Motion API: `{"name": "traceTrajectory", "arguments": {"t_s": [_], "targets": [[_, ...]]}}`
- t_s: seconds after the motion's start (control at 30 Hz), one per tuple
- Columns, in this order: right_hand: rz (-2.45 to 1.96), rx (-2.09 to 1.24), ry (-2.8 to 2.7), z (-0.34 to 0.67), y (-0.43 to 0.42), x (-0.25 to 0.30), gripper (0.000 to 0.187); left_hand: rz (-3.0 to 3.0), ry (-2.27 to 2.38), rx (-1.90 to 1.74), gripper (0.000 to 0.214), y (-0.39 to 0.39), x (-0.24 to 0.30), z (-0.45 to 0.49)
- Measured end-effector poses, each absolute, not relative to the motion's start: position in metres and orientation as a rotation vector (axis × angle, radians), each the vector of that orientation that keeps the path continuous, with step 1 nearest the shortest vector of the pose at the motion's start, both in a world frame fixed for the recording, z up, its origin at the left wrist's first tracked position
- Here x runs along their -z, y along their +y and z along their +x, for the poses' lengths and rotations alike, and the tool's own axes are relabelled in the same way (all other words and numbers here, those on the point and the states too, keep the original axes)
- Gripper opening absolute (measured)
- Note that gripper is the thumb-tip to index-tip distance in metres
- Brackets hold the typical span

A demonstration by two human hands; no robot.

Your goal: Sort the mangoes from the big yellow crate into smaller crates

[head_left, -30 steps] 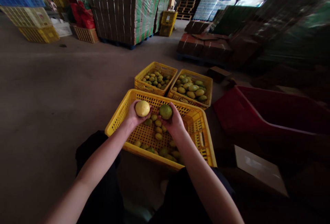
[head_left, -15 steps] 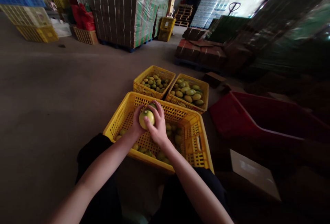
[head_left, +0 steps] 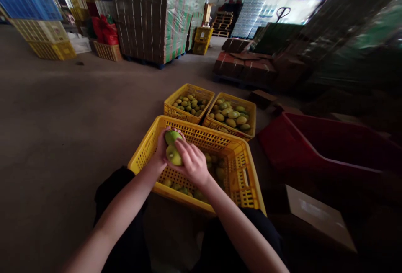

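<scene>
- While we sit over the near yellow crate (head_left: 241, 168), our left hand (head_left: 161, 149) cups two green fruits (head_left: 172, 147) (stacked).
- Our right hand (head_left: 191, 164) presses against the lower fruit.

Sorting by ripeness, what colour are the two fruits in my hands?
Both fruits look yellowish green, head view.

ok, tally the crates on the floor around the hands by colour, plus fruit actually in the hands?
Yellow crates by the hands: 3, near, far left, far right
Red crate: 1
Fruit in hands: 2, upper, lower, left hand, right hand
Total: 6
</scene>
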State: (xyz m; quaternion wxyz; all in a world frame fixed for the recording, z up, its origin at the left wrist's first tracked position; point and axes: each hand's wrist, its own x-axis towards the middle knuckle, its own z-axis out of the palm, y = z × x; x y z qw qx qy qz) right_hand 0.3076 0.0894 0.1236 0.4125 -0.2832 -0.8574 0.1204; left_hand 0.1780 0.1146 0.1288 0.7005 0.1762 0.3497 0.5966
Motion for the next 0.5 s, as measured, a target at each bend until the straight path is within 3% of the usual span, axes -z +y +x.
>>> {"name": "traceTrajectory", "arguments": {"t_s": [0.23, 0.5], "targets": [[-0.882, -0.408, -1.771, 0.335, 0.107, -0.149, 0.06, 0.475, 0.671, -1.722, 0.03, 0.119, -0.157, 0.169], [-0.75, -0.271, -1.977, 0.327, 0.106, -0.135, 0.062, 0.872, 0.629, -1.652, 0.028, 0.112, -0.143, 0.177]]}}
